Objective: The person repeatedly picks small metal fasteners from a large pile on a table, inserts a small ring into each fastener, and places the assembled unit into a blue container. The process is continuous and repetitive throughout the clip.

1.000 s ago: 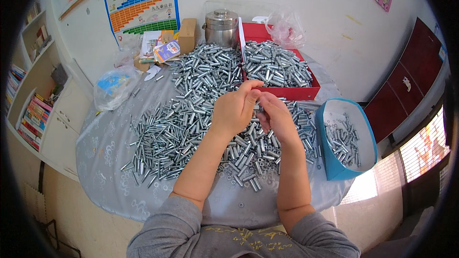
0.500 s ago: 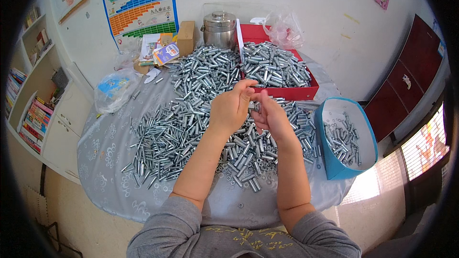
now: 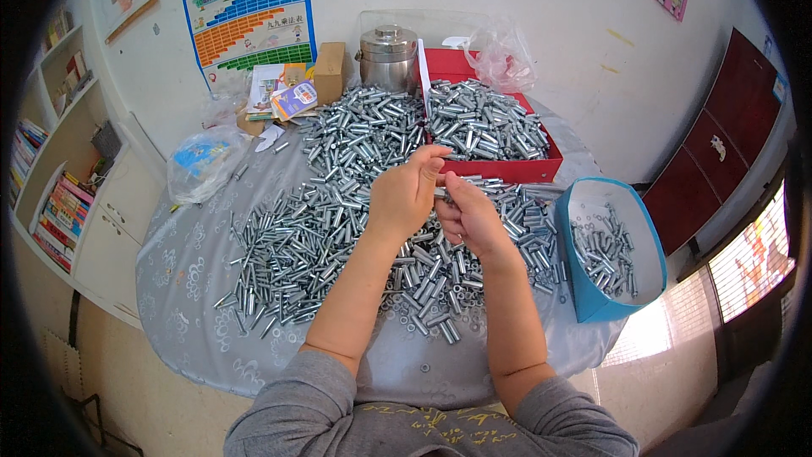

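Observation:
My left hand [image 3: 402,199] is closed above the middle of a large heap of silvery metal bolts and sleeves [image 3: 304,224]. Its fingers curl away from me, so what they hold is hidden. Close beside it, my right hand [image 3: 474,216] is closed too, thumb and forefinger pinched together and the other fingers curled in. A small shiny metal part [image 3: 441,193] shows between the two hands, at the right fingertips; its exact kind is too small to make out. Washers or nuts [image 3: 457,294] lie among the near edge of the heap.
A red box [image 3: 541,171] full of metal sleeves stands behind the heap. On the right is a blue bin [image 3: 584,292] with bolts inside. A steel pot [image 3: 388,63], a cardboard box [image 3: 330,70] and a plastic bag [image 3: 203,165] stand toward the back of the cloth-covered table [image 3: 194,313].
My right hand has shifted slightly left and its spread fingers have closed into a pinch beside the left hand. My left hand stays almost where it was.

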Motion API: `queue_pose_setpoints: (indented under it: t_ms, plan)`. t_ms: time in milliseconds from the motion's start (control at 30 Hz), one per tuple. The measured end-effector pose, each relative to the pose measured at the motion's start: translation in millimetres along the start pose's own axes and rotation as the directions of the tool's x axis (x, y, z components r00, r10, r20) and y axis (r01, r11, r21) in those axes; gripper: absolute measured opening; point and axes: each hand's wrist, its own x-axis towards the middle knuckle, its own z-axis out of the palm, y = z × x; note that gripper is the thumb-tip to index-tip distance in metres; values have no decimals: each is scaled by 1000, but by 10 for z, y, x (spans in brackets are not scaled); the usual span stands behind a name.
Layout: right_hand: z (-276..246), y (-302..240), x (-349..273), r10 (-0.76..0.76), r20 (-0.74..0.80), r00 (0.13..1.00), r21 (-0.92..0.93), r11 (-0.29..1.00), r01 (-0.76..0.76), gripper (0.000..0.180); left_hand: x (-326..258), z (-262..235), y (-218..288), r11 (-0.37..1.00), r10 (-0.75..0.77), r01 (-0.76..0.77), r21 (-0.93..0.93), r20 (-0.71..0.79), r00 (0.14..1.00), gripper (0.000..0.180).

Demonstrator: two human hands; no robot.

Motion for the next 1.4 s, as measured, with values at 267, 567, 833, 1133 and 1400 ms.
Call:
queue_pose_setpoints:
  t_ms: [267, 567, 833, 1133, 1400]
  plan:
    - [83, -60, -26, -27, -23, 999, -37, 999, 26, 37, 13, -73, 49, 992, -74, 70, 101, 36, 997, 37]
    - [122, 5, 37, -88, -144, 986, -118, 991, 71, 31, 31, -98, 59, 981, -69, 66, 185, 11, 998, 38]
    - [136, 36, 96, -27, -202, 979, -52, 999, 16, 32, 27, -80, 21, 971, -74, 71, 230, 6, 997, 38]
    - [-16, 106, 134, -74, -245, 967, -85, 995, 54, 28, 27, -45, 13, 972, -69, 67, 225, 2, 998, 37]
    - [-203, 285, 275, -392, -412, 823, -622, 781, 60, 39, 33, 9, -70, 972, 8, 5, 237, -54, 999, 41]
